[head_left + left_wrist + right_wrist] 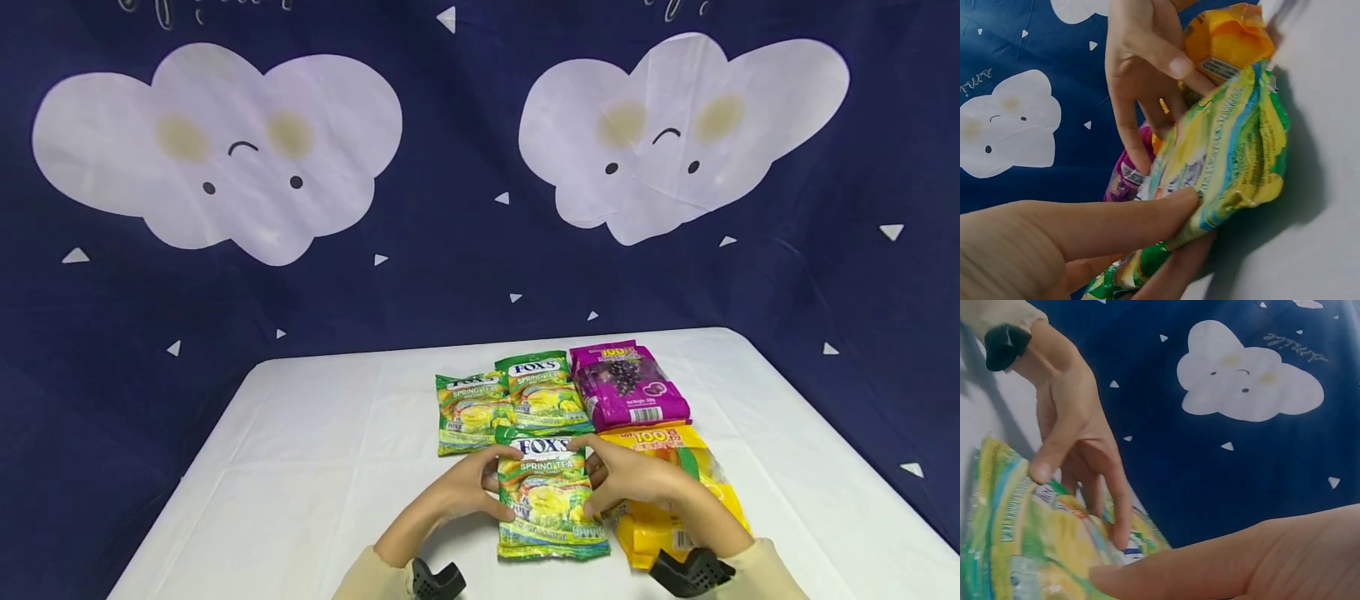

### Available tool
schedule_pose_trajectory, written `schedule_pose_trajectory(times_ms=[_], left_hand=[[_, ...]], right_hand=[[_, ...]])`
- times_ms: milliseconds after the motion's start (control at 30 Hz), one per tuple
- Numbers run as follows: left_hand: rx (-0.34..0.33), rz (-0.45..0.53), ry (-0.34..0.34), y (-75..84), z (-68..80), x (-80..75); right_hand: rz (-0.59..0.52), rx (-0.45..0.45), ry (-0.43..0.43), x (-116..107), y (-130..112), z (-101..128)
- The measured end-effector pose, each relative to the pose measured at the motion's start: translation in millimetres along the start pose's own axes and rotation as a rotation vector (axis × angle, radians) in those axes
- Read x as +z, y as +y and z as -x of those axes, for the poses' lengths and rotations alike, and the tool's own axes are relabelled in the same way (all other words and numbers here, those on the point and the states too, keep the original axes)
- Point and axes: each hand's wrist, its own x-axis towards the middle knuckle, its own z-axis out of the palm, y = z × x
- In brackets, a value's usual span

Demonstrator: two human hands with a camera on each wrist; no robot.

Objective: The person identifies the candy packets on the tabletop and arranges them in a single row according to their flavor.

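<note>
A green and yellow Fox's Spring Tea candy bag is held between both hands at the front of the table. On its left edge, the left hand grips with thumb on the front face and fingers at the side. The right hand holds the opposite edge in the same way. In the left wrist view the candy bag is tilted, with a shadow on the white cloth beside it. The right wrist view shows the left thumb and fingers on the bag's edge.
Two more Fox's bags, one at left and one behind, lie beyond the held bag. A purple grape candy bag lies at back right. Below it is a yellow candy bag, partly under the right forearm. A dark blue cloud-print curtain hangs behind the white table.
</note>
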Motion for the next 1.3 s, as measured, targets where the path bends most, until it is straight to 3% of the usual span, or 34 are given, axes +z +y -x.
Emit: schedule_pose_trajectory(times_ms=[167,433,600,1033,1300], left_hand=[[0.012,0.052,-0.012,-2.6,-0.4,-1.6],[0.03,0.161,-0.046,-6.3,2.2,-2.4],[0.053,0.2,-0.059,-7.9,4.5,-1.3],[0.095,0.209,-0.083,-6.7,12.4,-8.2],[0.131,0.165,-0.071,-2.0,20.8,-31.6]], right_hand=[[-0.074,0.019,0.0,-2.0,1.1,0.9],[-0.13,-0.021,-0.017,-2.1,6.7,-0.6],[-0.109,-0.057,-0.019,-0.5,8.4,-0.7],[-0.133,-0.105,-0.022,4.0,3.1,4.6],[-0.097,-0.135,0.079,17.9,-11.5,-8.9]])
